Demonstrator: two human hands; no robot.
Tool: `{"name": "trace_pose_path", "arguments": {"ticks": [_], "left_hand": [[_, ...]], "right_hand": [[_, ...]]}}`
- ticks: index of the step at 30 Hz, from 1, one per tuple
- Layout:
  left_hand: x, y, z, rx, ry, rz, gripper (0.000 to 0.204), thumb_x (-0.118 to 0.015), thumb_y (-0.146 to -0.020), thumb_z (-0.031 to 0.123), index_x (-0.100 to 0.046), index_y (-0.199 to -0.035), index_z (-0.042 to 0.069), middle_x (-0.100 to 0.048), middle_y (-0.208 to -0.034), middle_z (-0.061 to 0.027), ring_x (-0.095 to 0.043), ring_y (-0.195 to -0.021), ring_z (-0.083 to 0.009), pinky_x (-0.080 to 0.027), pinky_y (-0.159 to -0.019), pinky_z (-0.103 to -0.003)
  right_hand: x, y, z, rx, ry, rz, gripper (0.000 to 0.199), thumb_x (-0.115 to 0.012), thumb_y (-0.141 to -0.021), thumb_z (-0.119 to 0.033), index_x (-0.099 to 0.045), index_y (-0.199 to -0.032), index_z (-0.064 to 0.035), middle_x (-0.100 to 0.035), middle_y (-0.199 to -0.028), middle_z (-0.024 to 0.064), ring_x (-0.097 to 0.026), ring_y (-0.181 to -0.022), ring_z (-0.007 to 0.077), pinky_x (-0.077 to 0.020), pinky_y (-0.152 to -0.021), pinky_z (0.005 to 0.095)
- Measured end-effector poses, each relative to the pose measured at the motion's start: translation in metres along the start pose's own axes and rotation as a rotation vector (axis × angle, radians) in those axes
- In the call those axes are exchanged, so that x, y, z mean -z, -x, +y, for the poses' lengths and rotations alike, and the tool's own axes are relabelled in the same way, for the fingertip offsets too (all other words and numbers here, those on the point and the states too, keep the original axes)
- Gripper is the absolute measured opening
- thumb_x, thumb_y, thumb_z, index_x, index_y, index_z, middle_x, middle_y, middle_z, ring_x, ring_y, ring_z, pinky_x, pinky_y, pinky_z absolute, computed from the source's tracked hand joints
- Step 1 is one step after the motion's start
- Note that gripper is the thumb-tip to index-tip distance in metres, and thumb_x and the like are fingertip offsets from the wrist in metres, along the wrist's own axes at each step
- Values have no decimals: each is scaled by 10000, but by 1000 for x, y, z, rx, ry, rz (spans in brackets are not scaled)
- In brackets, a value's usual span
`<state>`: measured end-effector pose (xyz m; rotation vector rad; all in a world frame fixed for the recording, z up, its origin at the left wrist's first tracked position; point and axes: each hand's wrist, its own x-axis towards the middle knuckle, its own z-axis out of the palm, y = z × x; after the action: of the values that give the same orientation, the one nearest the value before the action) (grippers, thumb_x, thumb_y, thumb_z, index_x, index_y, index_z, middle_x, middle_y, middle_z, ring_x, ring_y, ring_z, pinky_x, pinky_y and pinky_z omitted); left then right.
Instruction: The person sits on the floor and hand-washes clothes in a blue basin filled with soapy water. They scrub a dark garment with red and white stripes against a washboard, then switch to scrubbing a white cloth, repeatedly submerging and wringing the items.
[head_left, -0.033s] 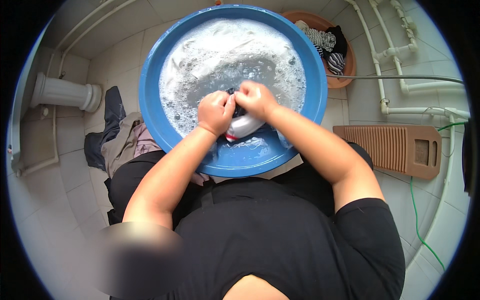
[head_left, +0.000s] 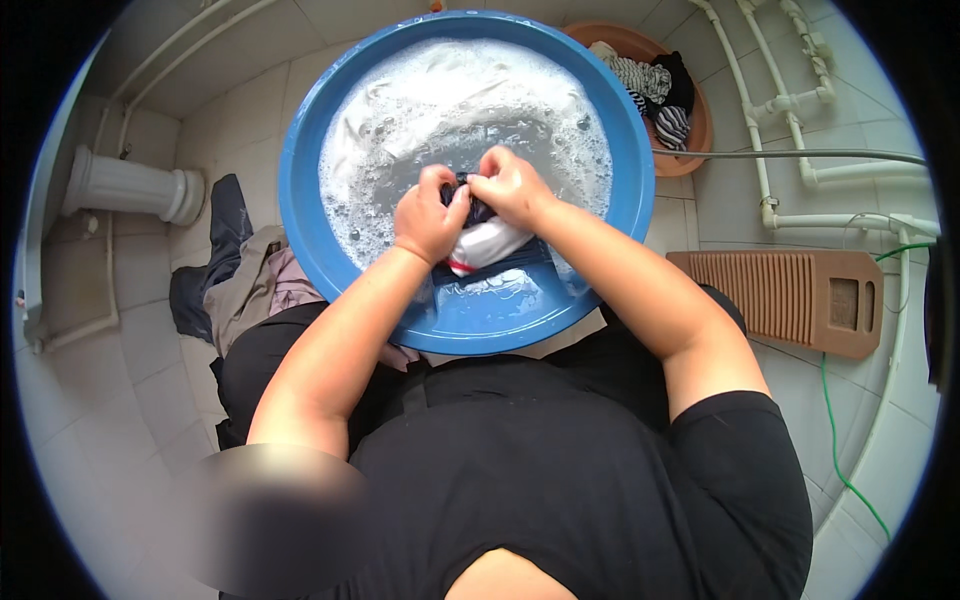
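Observation:
Over the near half of a large blue basin, my two hands work close together on a wet garment, dark navy and white with a thin red stripe. Pinched between the fingers of my left hand is a dark bunch of its cloth. My right hand grips the same bunch from the other side, thumb toward the left one. The white part hangs just below my hands, and a dark part rests against the basin's near wall. Cloudy water and white suds fill the basin; what lies beneath the foam is hidden.
Behind the basin's right side, an orange-brown tub holds striped and dark clothes. A brown washboard lies on the tiles at right, near a green hose and white pipes. Clothes are heaped at left, near a white pedestal.
My fingers have lifted and spread a little around the dark bunch. More of the white cloth and of the dark part below it shows.

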<state>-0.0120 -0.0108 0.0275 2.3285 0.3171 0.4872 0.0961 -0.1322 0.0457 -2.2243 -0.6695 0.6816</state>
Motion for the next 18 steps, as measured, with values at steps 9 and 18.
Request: {"name": "trace_pose_path", "arguments": {"ticks": [9, 18], "left_hand": [[9, 30, 2, 318, 243, -114, 482, -542, -850, 420, -568, -1065, -11, -409, -1234, -301, -340, -1215, -407, -266, -1025, -421], [-8, 0, -3, 183, 147, 21, 333, -452, -862, 361, -568, -755, 67, -586, -715, -169, -551, -711, -381, -423, -639, -446]], "right_hand": [[3, 47, -2, 137, 88, -12, 605, -611, -653, -522, -597, -1073, -86, -302, -1403, 177, -273, -1286, 376, -228, -1022, 537], [-8, 13, -2, 268, 83, 117, 375, -600, -639, -438, -578, -719, -72, -599, -726, 147, -587, -739, 323, -447, -668, 394]]}}
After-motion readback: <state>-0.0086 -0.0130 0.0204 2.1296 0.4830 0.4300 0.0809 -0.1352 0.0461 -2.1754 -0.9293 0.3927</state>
